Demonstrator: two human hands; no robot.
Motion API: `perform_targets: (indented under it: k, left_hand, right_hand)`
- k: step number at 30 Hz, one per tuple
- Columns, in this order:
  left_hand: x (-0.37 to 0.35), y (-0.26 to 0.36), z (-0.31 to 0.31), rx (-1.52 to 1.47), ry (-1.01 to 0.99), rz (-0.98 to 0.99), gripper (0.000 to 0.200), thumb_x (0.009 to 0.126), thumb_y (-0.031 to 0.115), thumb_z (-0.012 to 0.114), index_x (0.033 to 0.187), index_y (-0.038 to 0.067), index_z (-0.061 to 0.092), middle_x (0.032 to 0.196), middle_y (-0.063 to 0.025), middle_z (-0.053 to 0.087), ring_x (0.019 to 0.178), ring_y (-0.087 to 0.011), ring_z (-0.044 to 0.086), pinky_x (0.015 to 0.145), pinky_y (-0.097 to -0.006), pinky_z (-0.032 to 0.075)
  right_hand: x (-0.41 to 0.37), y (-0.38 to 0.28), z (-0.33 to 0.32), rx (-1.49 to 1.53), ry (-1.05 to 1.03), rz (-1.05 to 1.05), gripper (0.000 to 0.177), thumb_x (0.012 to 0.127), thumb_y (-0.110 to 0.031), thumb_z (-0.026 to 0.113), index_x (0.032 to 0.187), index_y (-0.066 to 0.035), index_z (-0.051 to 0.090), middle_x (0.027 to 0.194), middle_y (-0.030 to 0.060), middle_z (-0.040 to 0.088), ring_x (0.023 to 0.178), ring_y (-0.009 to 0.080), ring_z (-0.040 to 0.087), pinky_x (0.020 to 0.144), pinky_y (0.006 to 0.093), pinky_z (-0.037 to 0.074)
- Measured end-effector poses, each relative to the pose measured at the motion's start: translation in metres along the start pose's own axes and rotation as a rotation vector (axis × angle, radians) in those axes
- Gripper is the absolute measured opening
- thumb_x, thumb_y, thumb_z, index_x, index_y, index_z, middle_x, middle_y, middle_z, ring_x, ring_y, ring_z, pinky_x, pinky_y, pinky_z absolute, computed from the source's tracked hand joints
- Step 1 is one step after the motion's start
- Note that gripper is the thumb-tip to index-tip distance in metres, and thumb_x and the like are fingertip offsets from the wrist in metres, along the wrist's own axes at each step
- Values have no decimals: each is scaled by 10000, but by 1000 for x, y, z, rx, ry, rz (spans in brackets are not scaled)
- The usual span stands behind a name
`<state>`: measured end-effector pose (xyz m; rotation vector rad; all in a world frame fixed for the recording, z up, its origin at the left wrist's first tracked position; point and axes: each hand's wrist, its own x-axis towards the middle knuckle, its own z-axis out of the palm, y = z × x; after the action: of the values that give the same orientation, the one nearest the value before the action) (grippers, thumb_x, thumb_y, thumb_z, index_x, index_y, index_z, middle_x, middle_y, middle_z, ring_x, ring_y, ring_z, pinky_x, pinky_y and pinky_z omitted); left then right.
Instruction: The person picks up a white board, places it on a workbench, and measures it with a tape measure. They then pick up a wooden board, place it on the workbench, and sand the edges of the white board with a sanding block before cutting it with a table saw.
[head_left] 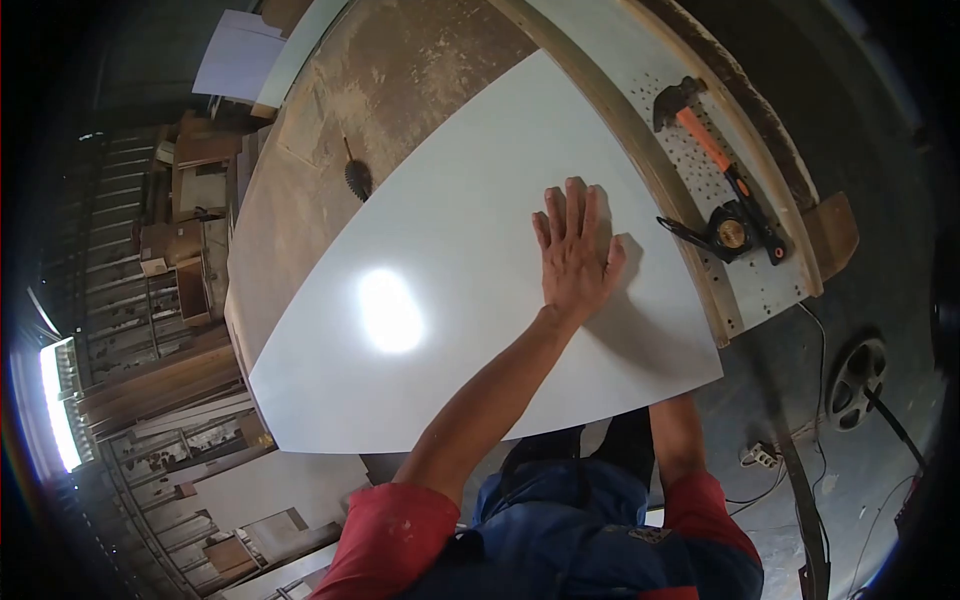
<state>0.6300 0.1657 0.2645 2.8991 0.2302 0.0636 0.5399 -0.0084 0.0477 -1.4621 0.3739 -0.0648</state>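
Observation:
A large white panel [470, 230] with a glossy light patch lies across the wooden table. My left hand [575, 265] rests flat on its surface, palm down, with fingers spread and thumb out to the right. My right forearm [677, 435] reaches up to the panel's near right edge and passes beneath it; the hand itself is hidden there. Right of the panel, a claw hammer [715, 150] with an orange and black handle lies on a strip of perforated board. Beside its handle sits a black tape measure [728, 232] with a strap.
A wooden rail [640, 150] runs along the panel's right side. Beyond the panel, a dark round brush [357, 178] lies on the worn brown tabletop [290, 215]. A wheel [857, 383], cables and a power socket [762, 455] are on the floor at right. Wood offcuts [185, 250] are stacked at left.

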Motion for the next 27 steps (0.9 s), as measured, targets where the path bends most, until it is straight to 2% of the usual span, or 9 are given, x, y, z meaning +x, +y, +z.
perform_targets:
  k: [10, 12, 27]
  left_hand:
    - [-2, -3, -1, 13, 29, -9, 677, 899, 369, 435, 1456, 50, 221, 1520, -184, 159, 1386, -437, 143, 1108, -579, 142]
    - [-2, -4, 0, -19, 58, 3, 678, 893, 364, 470, 1453, 59, 241, 1513, -194, 177, 1376, -456, 157, 1094, -597, 156]
    - [-3, -4, 2, -5, 52, -10, 671, 898, 374, 451, 1461, 80, 233, 1524, -171, 165, 1390, -432, 138, 1106, -583, 129]
  right_hand:
    - [-13, 15, 10, -106, -28, -46, 371, 926, -290, 546, 1156, 0, 572, 1001, 108, 618, 995, 219, 577, 865, 318, 444]
    - [-14, 16, 11, -120, -34, -52, 371, 924, -287, 547, 1157, 1, 571, 1002, 108, 618, 997, 220, 576, 868, 319, 443]
    - [-40, 14, -14, -291, -107, -89, 373, 916, -267, 559, 1167, 9, 562, 1012, 113, 614, 1011, 226, 568, 892, 321, 430]
